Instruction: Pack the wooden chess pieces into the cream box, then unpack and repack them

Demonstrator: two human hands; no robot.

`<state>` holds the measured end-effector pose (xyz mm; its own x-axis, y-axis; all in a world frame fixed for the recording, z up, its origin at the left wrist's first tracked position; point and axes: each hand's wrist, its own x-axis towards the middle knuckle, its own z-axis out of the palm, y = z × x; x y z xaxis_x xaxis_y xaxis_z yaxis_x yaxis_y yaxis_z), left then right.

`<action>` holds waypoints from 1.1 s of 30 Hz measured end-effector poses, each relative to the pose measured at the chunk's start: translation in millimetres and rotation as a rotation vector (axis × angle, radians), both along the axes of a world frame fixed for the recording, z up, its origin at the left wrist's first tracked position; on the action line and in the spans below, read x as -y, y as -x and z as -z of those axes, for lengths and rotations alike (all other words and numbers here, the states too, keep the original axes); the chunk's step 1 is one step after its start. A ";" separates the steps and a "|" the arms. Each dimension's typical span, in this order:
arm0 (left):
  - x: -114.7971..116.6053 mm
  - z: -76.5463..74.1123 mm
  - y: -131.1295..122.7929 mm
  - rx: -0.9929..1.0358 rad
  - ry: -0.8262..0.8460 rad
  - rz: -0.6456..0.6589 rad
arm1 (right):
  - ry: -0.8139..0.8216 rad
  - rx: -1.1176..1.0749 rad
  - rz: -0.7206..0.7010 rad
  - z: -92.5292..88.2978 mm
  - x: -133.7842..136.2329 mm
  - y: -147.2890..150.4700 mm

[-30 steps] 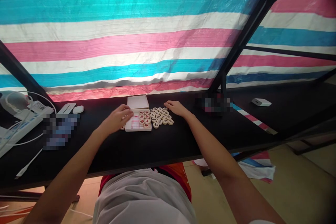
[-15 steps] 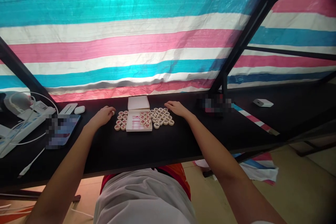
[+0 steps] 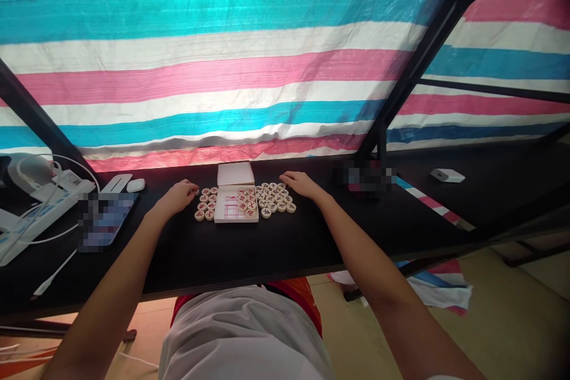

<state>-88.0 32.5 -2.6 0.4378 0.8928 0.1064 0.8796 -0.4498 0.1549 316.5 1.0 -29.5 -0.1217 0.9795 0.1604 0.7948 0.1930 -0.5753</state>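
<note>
A small open white box (image 3: 226, 218) stands on the black table, with several red-marked Chinese chess pieces (image 3: 249, 205) inside, along its right side. More red-marked pieces (image 3: 204, 199) lie in two columns left of the box. To its right, dark-marked pieces (image 3: 273, 197) are grouped closely together. My left hand (image 3: 181, 195) is closed in a pinch at the far left of the red-marked pieces, with a pale chess piece at its fingertips. My right hand (image 3: 300, 183) rests at the back right of the dark-marked group, fingers loosely extended, with nothing visible in them.
A phone (image 3: 107, 222), a white power strip (image 3: 44, 214) with cables and a small white case (image 3: 136, 185) lie at the left. Blurred dark items (image 3: 367, 178) and a white charger (image 3: 447, 176) are at the right. Striped sheeting (image 3: 222, 71) hangs behind the table.
My left hand has shifted slightly right, closer to the red-marked columns, with the pale piece at its fingertips. My right hand and the pieces look unchanged.
</note>
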 end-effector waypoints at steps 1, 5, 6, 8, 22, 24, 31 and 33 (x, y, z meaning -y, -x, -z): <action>0.8 -0.5 -0.6 -0.001 0.008 0.005 | 0.000 0.004 0.002 -0.3 0.0 0.2; 4.5 -3.9 -3.7 0.003 0.035 0.024 | -0.002 0.008 0.002 -1.0 0.4 0.7; 5.3 -4.5 -4.4 0.009 0.039 0.027 | -0.001 0.008 0.001 -0.8 0.5 0.7; 6.6 -5.1 -5.6 0.022 0.042 0.029 | 0.000 0.007 0.001 -0.1 0.2 0.4; 10.2 -5.4 -7.1 -0.004 0.055 0.047 | 0.000 0.006 0.000 -1.1 0.5 0.6; 9.9 -4.4 -6.5 -0.009 0.053 0.050 | 0.004 0.006 0.003 -1.0 0.3 0.8; 9.8 -3.4 -6.3 -0.030 0.045 0.051 | 0.005 -0.006 0.004 -0.2 0.8 0.6; 10.5 -3.9 -6.8 -0.035 0.040 0.052 | 0.001 -0.014 0.000 -0.5 1.3 0.6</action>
